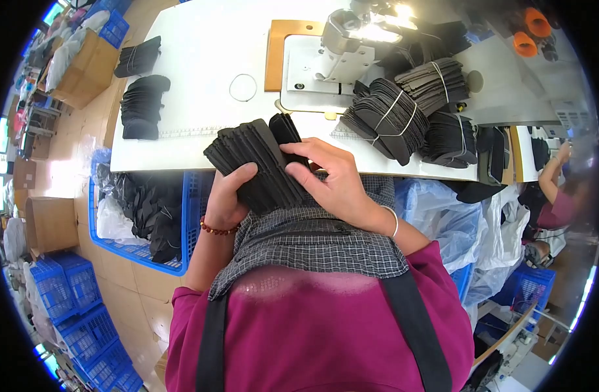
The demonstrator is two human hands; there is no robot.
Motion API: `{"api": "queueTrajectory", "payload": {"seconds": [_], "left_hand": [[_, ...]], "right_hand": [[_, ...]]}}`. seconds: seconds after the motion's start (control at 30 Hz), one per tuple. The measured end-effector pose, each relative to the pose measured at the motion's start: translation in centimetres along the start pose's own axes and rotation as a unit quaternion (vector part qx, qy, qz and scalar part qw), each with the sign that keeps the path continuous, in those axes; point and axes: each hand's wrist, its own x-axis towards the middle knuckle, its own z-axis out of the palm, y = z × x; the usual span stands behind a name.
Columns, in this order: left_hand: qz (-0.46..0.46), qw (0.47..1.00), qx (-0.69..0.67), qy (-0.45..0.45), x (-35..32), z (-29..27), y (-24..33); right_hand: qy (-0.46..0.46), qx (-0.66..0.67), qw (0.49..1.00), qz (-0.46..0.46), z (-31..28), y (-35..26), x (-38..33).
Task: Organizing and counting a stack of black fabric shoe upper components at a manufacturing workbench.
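A thick stack of black cut fabric pieces (253, 163) is held above the table's front edge, over my lap. My left hand (229, 199) is closed round its left and lower side, the thumb pressing across the layers. From the right, my right hand (338, 179) closes its thumb and fingers on a few black pieces (284, 128) beside the stack; its fingertips partly hide them. On the tabletop beyond the stack lies a thin pale loop (243, 87), apart from both hands.
A sewing machine (338, 59) stands at the far side of the white table (195, 39). Tied dark bundles (387, 117) lie right of it, loose piles (142, 108) at the left. Below left is a blue crate (187, 222) with black pieces; clear plastic bags (436, 222) hang at the right.
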Motion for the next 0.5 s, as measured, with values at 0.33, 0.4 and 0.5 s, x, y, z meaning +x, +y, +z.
{"api": "queueTrajectory", "payload": {"seconds": [0.33, 0.4, 0.5], "left_hand": [[0.018, 1.0, 0.021, 0.007, 0.26, 0.22, -0.3], [0.013, 1.0, 0.015, 0.013, 0.21, 0.55, -0.2], [0.017, 1.0, 0.008, 0.018, 0.22, 0.86, -0.18]], "right_hand": [[0.005, -0.045, 0.999, -0.018, 0.2, 0.68, 0.08], [0.064, -0.024, 0.998, 0.012, 0.74, 0.65, 0.25], [0.074, -0.059, 0.994, -0.058, 0.68, 0.77, 0.58]]}}
